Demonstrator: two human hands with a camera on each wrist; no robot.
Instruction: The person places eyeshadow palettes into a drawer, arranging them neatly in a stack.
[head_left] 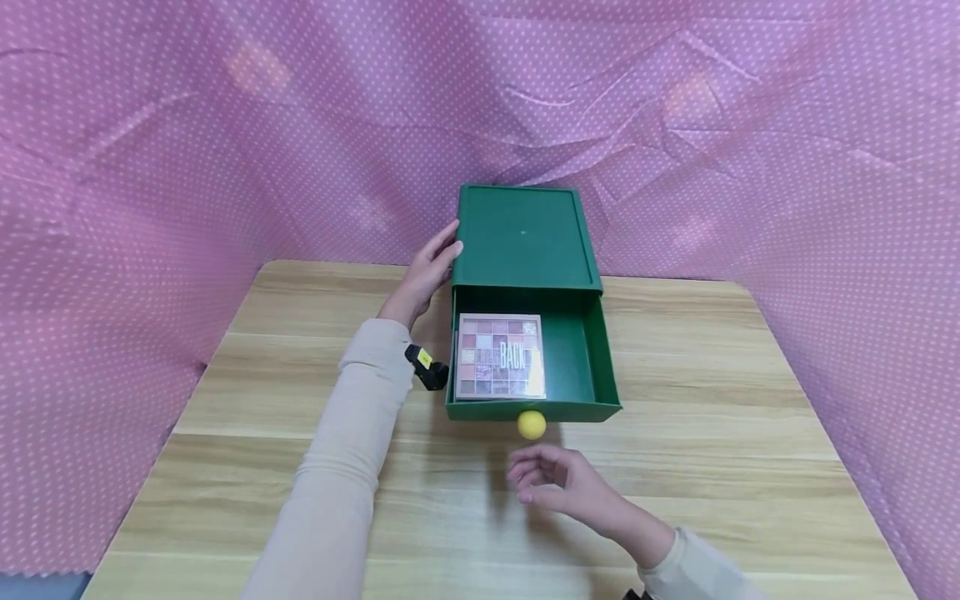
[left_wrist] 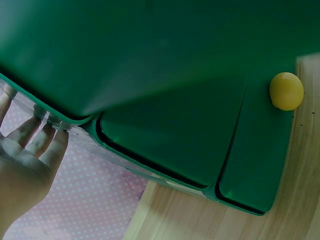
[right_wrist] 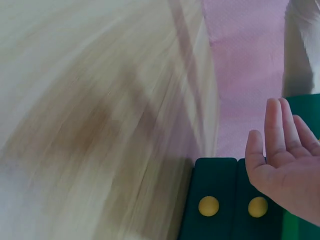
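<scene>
A green drawer box (head_left: 525, 237) stands on the table, its top drawer (head_left: 573, 358) pulled out toward me. Inside the drawer, on the left, lies an eyeshadow palette (head_left: 498, 358) with "BACK" on its clear lid. My left hand (head_left: 429, 275) rests against the box's left side; in the left wrist view its fingers (left_wrist: 42, 142) touch the side wall. A yellow round knob (head_left: 532, 425) sits on the drawer front. My right hand (head_left: 562, 487) hovers just in front of that knob, fingers loosely bent, holding nothing. The right wrist view shows this hand (right_wrist: 290, 155) apart from the drawer fronts.
Lower drawers show yellow knobs (right_wrist: 208, 206) in the right wrist view. The light wooden table (head_left: 712, 433) extends on both sides of the box. A pink dotted cloth (head_left: 360, 125) hangs behind and around it. A black wrist camera (head_left: 427, 368) is on the left wrist.
</scene>
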